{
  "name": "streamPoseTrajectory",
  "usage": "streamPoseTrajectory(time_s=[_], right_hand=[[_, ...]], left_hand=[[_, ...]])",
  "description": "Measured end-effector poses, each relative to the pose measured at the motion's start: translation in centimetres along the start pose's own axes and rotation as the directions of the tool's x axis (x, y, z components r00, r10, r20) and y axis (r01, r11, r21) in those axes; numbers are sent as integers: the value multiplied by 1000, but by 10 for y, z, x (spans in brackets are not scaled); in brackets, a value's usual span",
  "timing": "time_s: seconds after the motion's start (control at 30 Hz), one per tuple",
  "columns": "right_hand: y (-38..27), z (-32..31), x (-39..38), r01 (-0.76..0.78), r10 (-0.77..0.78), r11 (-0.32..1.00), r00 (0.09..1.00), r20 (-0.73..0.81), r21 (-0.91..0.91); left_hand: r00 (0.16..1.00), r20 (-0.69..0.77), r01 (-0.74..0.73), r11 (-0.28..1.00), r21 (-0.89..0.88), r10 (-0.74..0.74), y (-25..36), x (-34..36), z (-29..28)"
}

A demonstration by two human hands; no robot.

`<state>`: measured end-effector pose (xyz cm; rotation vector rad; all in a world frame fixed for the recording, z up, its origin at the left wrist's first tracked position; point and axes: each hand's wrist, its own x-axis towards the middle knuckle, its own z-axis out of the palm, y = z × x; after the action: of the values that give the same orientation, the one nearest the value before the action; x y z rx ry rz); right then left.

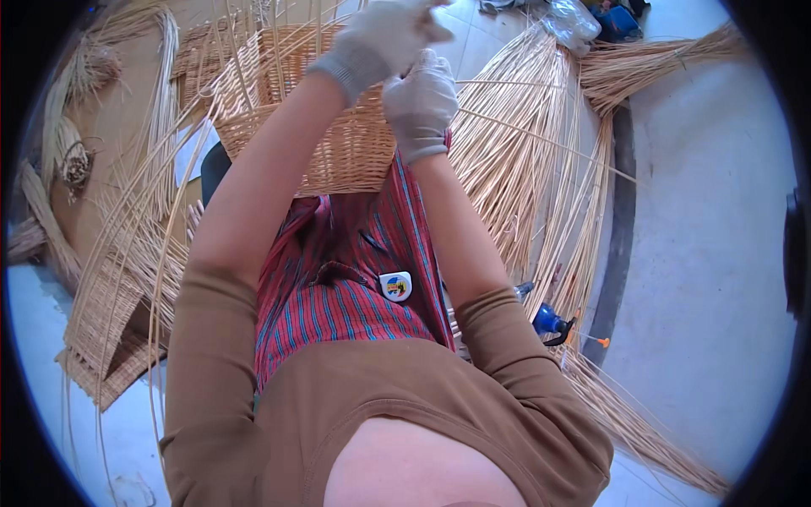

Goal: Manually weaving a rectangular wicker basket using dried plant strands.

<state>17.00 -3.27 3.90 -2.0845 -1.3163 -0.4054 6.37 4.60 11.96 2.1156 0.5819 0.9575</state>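
A partly woven wicker basket (359,152) of pale cane rests at my lap, its long loose strands standing up and out past the rim. Above its far edge is my left hand (384,38), in a whitish knit glove; its fingertips are smeared by motion. Just below and to the right, my gloved right hand (421,100) is closed at the basket's right edge, thumb uppermost. A thin cane strand (541,135) runs out to the right from beside this hand. What lies inside the right fist is mostly hidden, but it seems to grip a strand.
A big fanned bundle of cane (515,135) lies on the floor to the right, another bundle (659,68) beyond it. Woven pieces (110,321) and loose canes are at the left. A blue bottle (549,321) and a tape measure (395,286) are close to me.
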Motion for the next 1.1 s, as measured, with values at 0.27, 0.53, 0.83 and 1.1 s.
streamPoseTrajectory(time_s=[0.27,0.53,0.83,1.1], right_hand=[[-1,1,3,-36,51,986,995,-86,165],[-18,34,-53,530,-519,848,838,-170,25],[-8,49,-45,586,-558,806,799,-223,82],[-75,-11,-69,329,-184,805,929,-320,494]], left_hand=[[899,-278,-66,732,679,339,-19,-90,-29],[957,-176,-79,791,606,230,-81,-152,-4],[917,-210,-135,758,638,340,-74,-161,-14],[742,-568,484,871,87,-356,-95,-243,-22]])
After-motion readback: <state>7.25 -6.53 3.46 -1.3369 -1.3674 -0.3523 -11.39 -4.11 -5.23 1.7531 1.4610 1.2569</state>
